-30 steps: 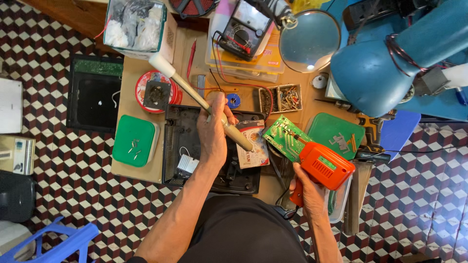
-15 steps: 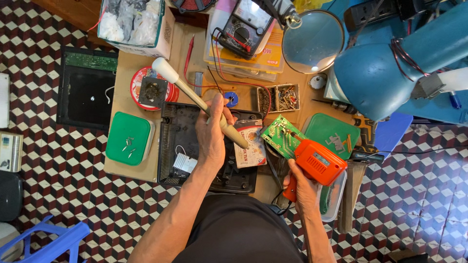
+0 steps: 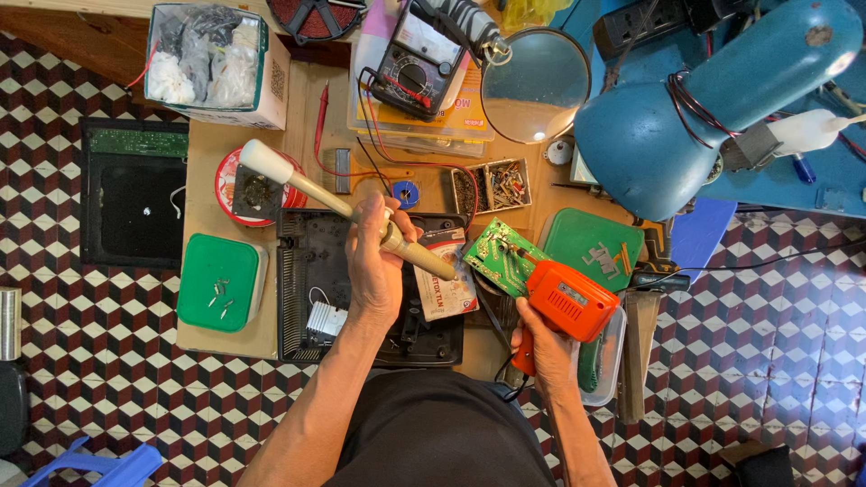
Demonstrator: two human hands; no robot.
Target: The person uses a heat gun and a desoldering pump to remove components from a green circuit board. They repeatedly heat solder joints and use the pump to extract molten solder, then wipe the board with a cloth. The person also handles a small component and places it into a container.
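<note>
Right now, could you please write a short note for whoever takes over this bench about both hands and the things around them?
Left hand: gripping a wooden-handled tool, raised over the open black casing.
Right hand: holding the orange power tool, its front end at the green circuit board.
Nearby: a multimeter with red leads, a tray of small parts, a green-lidded box, a magnifier, and a blue lamp.
Done: casing lies open, board out.
Left: board not back in the casing.
</note>
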